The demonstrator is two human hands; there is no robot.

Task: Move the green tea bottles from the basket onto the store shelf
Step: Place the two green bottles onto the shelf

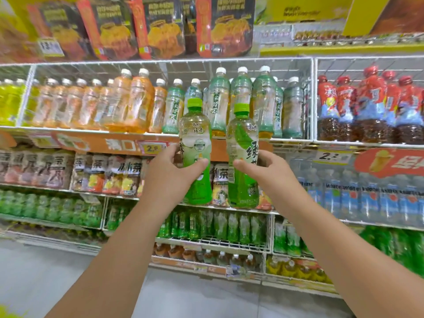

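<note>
I hold two green tea bottles upright in front of the store shelf (229,136). My left hand (169,173) grips the left green tea bottle (195,138) around its middle; it has a green cap and a green lower label. Around the right green tea bottle (242,143), my right hand (266,171) is closed from the right side. Both bottles hover at the height of the orange price strip, just below the wire compartment of white-capped green bottles (241,99). The basket is not in view.
Orange drink bottles (114,104) fill the wire compartment to the left, red-capped bottles (371,106) the one to the right. Below are rows of tea bottles, several green bottles (218,226) and blue-labelled water (367,198). Boxed goods (160,26) sit on top. Grey floor lies below.
</note>
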